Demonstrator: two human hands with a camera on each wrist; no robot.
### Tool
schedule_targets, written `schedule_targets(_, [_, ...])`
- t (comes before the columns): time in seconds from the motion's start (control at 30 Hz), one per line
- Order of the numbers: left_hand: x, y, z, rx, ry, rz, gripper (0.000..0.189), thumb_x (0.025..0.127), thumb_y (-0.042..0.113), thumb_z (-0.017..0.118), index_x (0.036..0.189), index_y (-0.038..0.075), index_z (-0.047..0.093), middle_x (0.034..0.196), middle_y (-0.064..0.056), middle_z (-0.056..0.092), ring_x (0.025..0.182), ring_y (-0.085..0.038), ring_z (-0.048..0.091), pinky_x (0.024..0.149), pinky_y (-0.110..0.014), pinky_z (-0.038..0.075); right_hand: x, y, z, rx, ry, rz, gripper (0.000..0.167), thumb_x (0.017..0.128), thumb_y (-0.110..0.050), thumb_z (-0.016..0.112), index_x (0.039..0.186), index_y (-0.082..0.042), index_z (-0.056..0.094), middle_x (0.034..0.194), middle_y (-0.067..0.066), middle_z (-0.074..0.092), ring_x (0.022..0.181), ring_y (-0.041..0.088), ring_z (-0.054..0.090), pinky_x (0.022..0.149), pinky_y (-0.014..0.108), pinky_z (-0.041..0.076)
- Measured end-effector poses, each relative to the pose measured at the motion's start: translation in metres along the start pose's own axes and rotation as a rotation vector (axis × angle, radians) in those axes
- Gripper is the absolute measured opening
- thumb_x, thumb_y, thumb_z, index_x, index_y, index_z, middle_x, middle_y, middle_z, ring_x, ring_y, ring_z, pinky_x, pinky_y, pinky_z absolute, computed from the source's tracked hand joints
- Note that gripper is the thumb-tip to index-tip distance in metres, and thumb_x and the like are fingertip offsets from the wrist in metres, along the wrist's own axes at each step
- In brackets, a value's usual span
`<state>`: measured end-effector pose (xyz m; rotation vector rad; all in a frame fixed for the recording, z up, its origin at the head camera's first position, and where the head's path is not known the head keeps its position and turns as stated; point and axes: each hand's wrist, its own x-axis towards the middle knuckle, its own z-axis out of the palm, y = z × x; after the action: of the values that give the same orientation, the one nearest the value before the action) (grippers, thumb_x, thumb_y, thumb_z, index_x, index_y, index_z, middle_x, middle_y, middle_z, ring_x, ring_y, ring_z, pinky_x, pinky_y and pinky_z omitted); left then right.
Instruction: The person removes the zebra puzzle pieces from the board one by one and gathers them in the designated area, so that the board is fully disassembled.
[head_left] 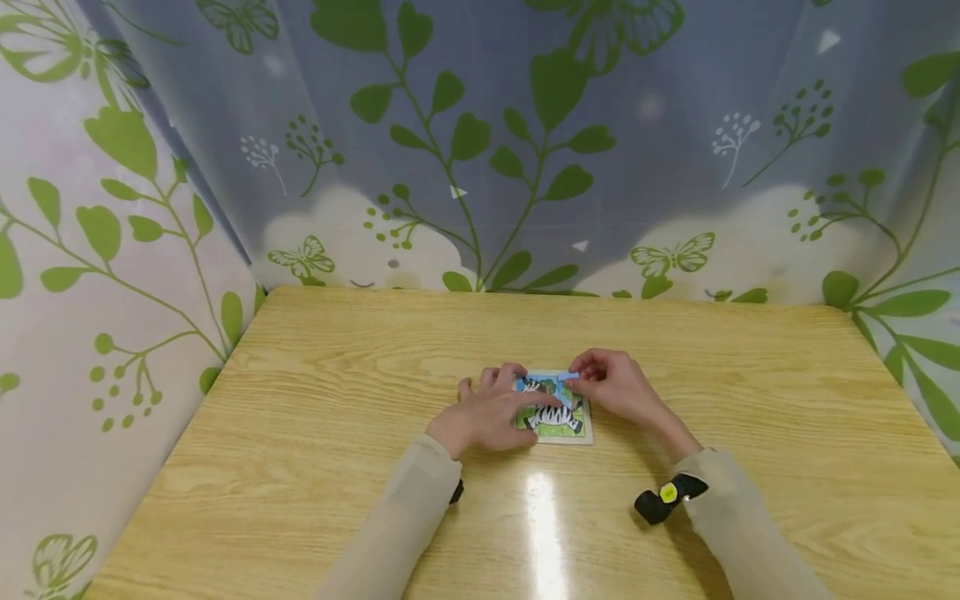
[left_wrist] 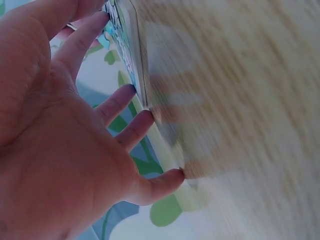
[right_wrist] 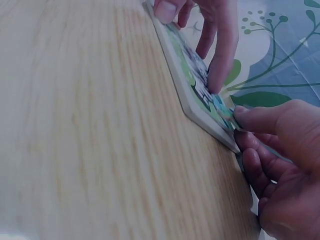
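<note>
A small square zebra jigsaw puzzle [head_left: 557, 430] lies flat on the table in a pale frame [right_wrist: 186, 106]. Over its left side my left hand [head_left: 489, 418] is spread, the index finger reaching across to touch the picture. In the left wrist view, other fingertips [left_wrist: 142, 122] rest at the frame's edge and on the tabletop. My right hand [head_left: 621, 388] is at the upper right corner. Between its thumb and fingers it pinches a blue-green puzzle piece [right_wrist: 228, 116], tilted up at the frame's edge; the fingers partly cover it.
The wood-grain table [head_left: 337, 375] extends around the puzzle on all sides. A leaf-patterned curtain [head_left: 480, 167] hangs along its back edge, with a similar one at the left. A black strap device [head_left: 660, 503] sits on the right wrist.
</note>
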<state>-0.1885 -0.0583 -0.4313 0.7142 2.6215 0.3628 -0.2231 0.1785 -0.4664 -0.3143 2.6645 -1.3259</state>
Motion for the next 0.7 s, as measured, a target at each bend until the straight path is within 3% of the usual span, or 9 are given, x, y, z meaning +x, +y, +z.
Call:
schedule_targets(0.57, [-0.0002,0.0064,-0.0041,0.047,-0.026,-0.027,0.055,0.097,0.04,0.06,0.147,0.057,0.044,0.165,-0.005,0.021,0.148,-0.036,0.027,0.11,-0.077,0.024,0.0031,-0.0086,0.0016,0.033,0.012,0.118,0.022,0.093,-0.022,0.075,0.102,-0.004,0.07,0.085,0.006,0.067,0.074,0.017,0.056,0.064,0.027,0.044])
schedule_targets(0.7, [-0.0001,0.0067,-0.0033,0.045,-0.027,-0.027,0.055,0.097,0.04,0.061,0.147,0.057,0.044,0.165,-0.005,0.021,0.147,-0.036,0.027,0.11,-0.076,0.024,0.003,-0.0073,0.0021,0.036,0.014,0.107,0.023,0.093,-0.023,0.076,0.103,-0.003,0.07,0.085,0.006,0.067,0.074,0.015,0.056,0.063,0.026,0.044])
